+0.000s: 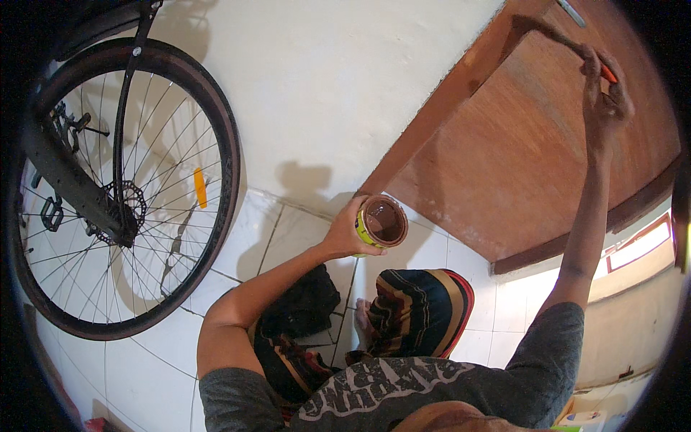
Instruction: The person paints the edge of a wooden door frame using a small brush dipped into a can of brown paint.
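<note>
My left hand (pixel 344 232) is wrapped round a small tin of paint (pixel 362 230) with a green-yellow label, held upright above the tiled floor between my knees and the door. Glossy brown paint (pixel 385 219) shows inside its open top. Stretched far up to the right, my right hand (pixel 607 97) is closed on a paintbrush with an orange handle (pixel 609 73). It is at the upper part of a reddish-brown wooden door (pixel 497 158). Fingers and shadow hide the bristles, so whether they touch the wood I cannot tell. The door's surface looks streaked and uneven in tone.
A bicycle wheel (pixel 232 144) with a black tyre and a yellow reflector (pixel 201 189) stands at the left. A cream wall (pixel 324 93) meets the brown door frame (pixel 425 115). White floor tiles (pixel 245 237) lie below. Metal hardware (pixel 571 12) sits at the door's top.
</note>
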